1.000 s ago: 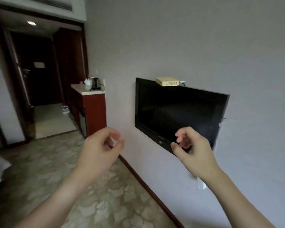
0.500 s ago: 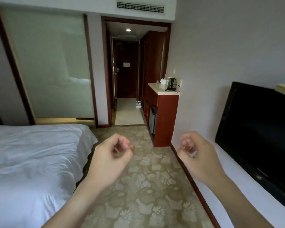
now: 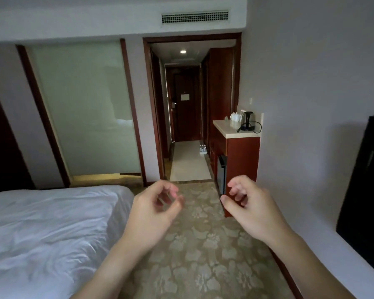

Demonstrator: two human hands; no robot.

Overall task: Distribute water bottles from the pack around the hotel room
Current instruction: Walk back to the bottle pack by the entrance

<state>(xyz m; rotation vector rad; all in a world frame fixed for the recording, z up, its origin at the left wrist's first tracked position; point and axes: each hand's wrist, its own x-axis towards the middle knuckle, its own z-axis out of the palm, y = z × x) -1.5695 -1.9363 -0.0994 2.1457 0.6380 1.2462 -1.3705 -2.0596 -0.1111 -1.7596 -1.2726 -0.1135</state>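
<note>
The pack of water bottles (image 3: 203, 149) stands far off on the pale hallway floor, beside the red cabinet's base near the entrance door. It looks small and its details are hard to make out. My left hand (image 3: 153, 214) and my right hand (image 3: 252, 209) are raised in front of me over the patterned carpet, both with loosely curled fingers and holding nothing. Both hands are several metres short of the pack.
A white bed (image 3: 48, 234) fills the lower left. A red wooden cabinet (image 3: 242, 167) with a kettle (image 3: 247, 120) and cups (image 3: 235, 116) stands at the right wall. A black TV (image 3: 365, 190) hangs on the far right. A carpeted aisle runs between bed and wall toward the hallway.
The view has swung left from the wall TV to face the hallway and bed. Both hands stay raised, loosely curled and empty throughout.
</note>
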